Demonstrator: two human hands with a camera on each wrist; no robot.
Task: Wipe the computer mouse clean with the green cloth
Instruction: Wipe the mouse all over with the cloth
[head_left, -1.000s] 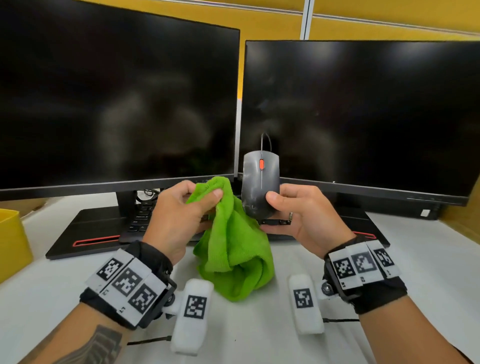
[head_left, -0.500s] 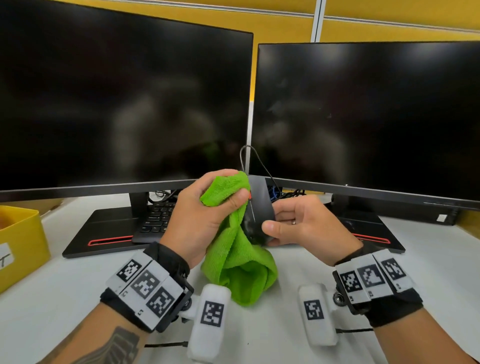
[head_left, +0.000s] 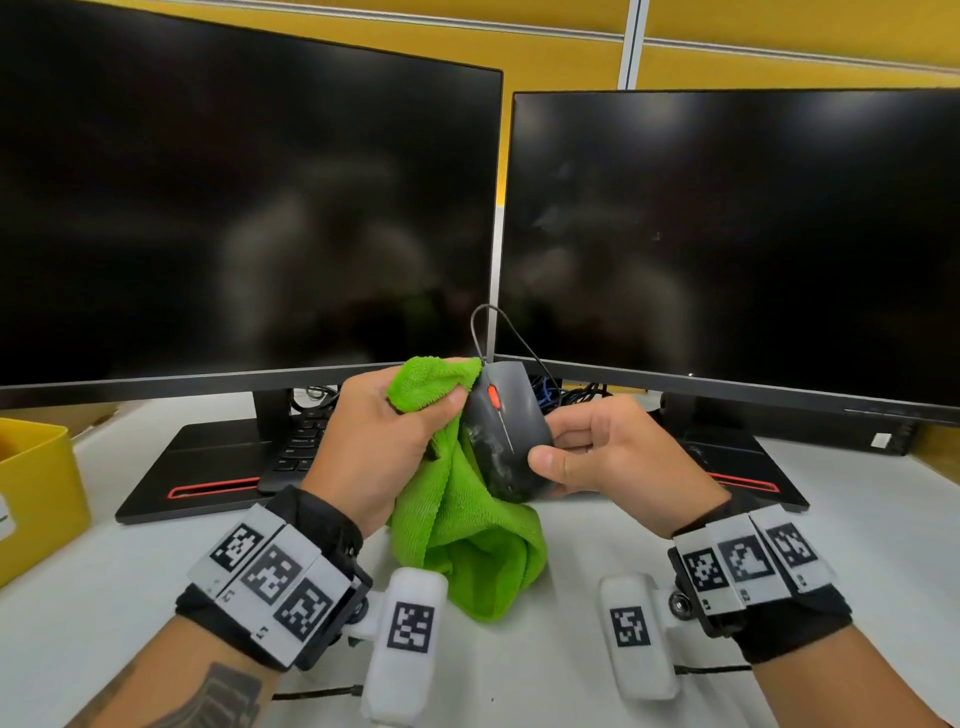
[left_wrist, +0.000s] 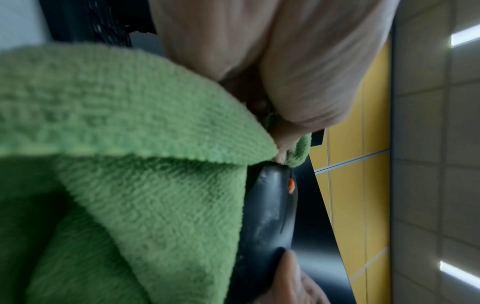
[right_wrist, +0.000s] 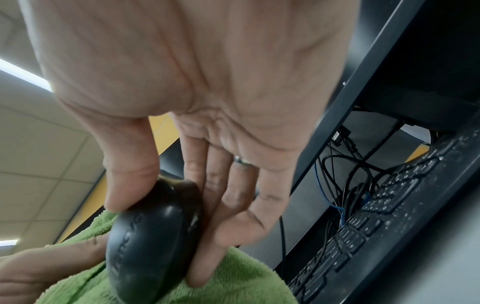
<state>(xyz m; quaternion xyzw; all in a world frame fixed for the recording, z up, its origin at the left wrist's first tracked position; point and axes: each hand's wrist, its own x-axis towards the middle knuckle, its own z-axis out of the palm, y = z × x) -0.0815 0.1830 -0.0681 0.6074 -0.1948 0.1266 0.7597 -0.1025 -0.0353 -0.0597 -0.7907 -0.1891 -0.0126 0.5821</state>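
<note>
We hold the computer mouse (head_left: 506, 431) in the air above the middle of the table (head_left: 857, 525), in front of the gap between the two dark monitors (head_left: 249, 208). Our right hand (head_left: 618, 457) pinches its rear end, thumb on the top shell and the other fingers (right_wrist: 215, 205) lying along the underside. The long axis runs steeply up and away from us, cable end highest, orange wheel facing us.

Our left hand (head_left: 384, 441) bunches the green cloth (head_left: 467, 530), fingers curled round its top fold, the rest hanging down toward the table. The cloth touches the mouse's left flank, so the mouse lies just to the right of the left fingers. Pale smears show on the left half of the top shell; we judge the next wipe must travel rightward over them and along the long axis.

Raised lettering runs down the mouse's rear in the right wrist view; we cannot read it. Square coded tags sit on both wristbands (head_left: 270, 577).
</note>
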